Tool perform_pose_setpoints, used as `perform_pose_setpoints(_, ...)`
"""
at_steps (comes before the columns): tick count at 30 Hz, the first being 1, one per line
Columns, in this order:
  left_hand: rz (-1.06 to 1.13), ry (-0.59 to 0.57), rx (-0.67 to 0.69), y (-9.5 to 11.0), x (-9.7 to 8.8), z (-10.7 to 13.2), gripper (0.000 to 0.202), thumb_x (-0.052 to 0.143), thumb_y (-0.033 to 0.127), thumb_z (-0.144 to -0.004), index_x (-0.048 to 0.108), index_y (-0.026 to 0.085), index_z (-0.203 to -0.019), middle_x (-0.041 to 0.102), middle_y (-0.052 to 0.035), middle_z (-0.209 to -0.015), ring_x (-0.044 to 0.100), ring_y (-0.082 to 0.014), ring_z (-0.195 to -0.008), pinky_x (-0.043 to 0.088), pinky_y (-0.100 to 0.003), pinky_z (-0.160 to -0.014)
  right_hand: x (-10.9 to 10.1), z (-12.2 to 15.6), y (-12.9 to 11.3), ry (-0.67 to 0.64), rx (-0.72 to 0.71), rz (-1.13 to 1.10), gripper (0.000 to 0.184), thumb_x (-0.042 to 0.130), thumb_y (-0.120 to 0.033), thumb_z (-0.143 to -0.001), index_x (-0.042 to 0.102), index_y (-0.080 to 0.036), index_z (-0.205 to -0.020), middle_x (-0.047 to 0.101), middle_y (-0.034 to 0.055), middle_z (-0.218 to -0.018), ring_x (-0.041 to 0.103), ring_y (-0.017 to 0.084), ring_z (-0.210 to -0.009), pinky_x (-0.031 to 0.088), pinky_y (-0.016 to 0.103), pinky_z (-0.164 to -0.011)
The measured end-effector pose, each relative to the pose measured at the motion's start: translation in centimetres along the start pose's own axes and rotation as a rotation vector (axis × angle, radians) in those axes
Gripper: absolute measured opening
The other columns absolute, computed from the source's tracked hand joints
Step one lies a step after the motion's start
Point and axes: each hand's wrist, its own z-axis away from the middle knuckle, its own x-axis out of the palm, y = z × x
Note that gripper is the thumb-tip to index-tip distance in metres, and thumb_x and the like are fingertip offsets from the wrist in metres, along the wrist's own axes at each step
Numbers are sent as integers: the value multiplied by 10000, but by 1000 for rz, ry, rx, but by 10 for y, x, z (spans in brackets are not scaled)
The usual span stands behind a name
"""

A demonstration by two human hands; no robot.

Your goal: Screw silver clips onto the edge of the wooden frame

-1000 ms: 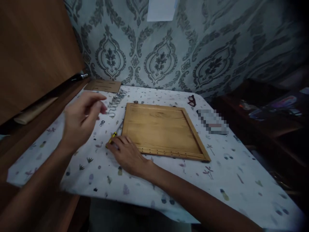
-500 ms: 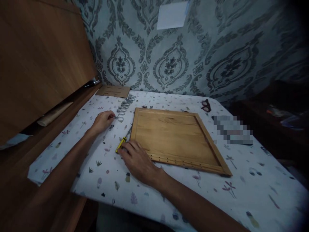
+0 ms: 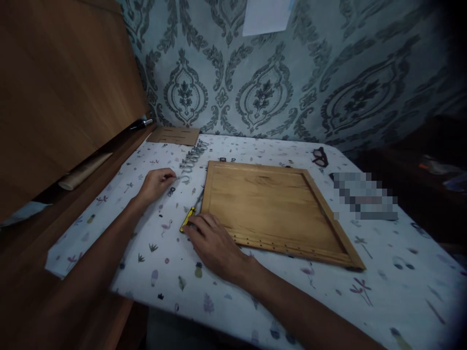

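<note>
My left hand (image 3: pixel 157 184) is at the left of the table, its thumb and fingertips pinched on the end of a small metal hook (image 3: pixel 185 179) with a curved, open-ring shape. Just beyond it, several similar metal hooks (image 3: pixel 193 156) lie in an overlapping row. My right hand (image 3: pixel 215 245) rests with fingers spread lightly over the near left corner of a wooden framed panel (image 3: pixel 262 204). A screwdriver (image 3: pixel 188 218) with a yellow and black handle lies against the panel's left edge. My right fingertips are beside its handle; whether they touch it I cannot tell.
The patterned tablecloth (image 3: pixel 171 262) covers the table. A cardboard piece (image 3: pixel 173 135) lies at the back left. Red-framed glasses (image 3: pixel 320 157) and a blurred-out flat object (image 3: pixel 365 197) are on the right. A wooden cabinet (image 3: pixel 73 73) bounds the left side; patterned wallpaper stands behind.
The whole view has shifted slightly, so things appear a little farther right. My left hand stays pinched at the metal hook. My right hand keeps its place by the panel corner.
</note>
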Motion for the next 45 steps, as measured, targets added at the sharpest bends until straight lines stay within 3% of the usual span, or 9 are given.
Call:
perform_pose_setpoints(7,281,-25,-56,16,-11,4,375,668,502,-808,632,131,-839,612,-12,-751,558,-117,-674,485,-259,-643,1,2,1,61,45,-135,265,432,-93,-947,621,-151,-1124,640,137,-1089,557,247,-1032,543,441,-900)
perform_pose_setpoints(12,500,-145,-125,42,-12,7,424,737,523,-660,636,132,-787,632,-21,-682,538,-103,-579,454,-217,-534,-6,2,8,245,257,-275,406,452,-133,-953,430,-164,-1357,518,161,-1294,543,220,-1193,541,393,-970)
perform_pose_setpoints(15,611,-245,-155,60,-6,13,404,763,487,-638,642,130,-782,642,-27,-663,559,-107,-583,460,-202,-518,-13,1,17,350,380,-334,449,434,-161,-967,367,-219,-1407,479,144,-1295,597,191,-1082,581,367,-866)
perform_pose_setpoints(19,725,-392,-196,82,7,23,353,780,425,-641,651,125,-775,650,-27,-646,578,-108,-580,458,-182,-491,-28,5,28,390,422,-387,311,476,-192,-961,531,-233,-1264,531,96,-1204,632,140,-889,585,317,-770)
perform_pose_setpoints(24,830,-547,-246,104,20,34,286,780,366,-665,654,126,-755,647,-19,-628,576,-97,-544,466,-171,-463,-47,21,31,379,431,-418,177,522,-167,-924,671,-224,-1001,656,46,-971,640,174,-916,551,331,-781)
perform_pose_setpoints(30,931,-601,-298,119,25,45,291,765,369,-709,601,144,-796,665,-11,-692,581,-81,-522,503,-174,-467,-59,30,26,395,518,-508,178,562,-183,-902,705,-203,-1007,676,12,-782,642,151,-737,511,313,-709)
perform_pose_setpoints(37,975,-476,-318,94,13,35,392,838,391,-657,595,131,-821,675,-19,-723,703,-139,-720,570,-172,-606,-40,-7,43,278,606,-864,155,610,-262,-846,694,-190,-955,644,-29,-689,584,93,-533,481,239,-539)
perform_pose_setpoints(41,943,-309,-278,64,10,20,469,859,453,-611,595,128,-824,689,-27,-773,698,-136,-736,582,-202,-666,-24,-37,63,128,648,-1107,237,647,-370,-810,679,-178,-947,702,12,-760,645,115,-597,514,239,-555)
perform_pose_setpoints(45,862,-167,-174,38,11,5,499,841,517,-610,600,135,-822,677,-16,-800,667,-129,-726,587,-258,-722,-8,-63,81,33,741,-1217,320,546,-445,-908,669,-151,-936,724,64,-822,683,125,-677,521,225,-577)
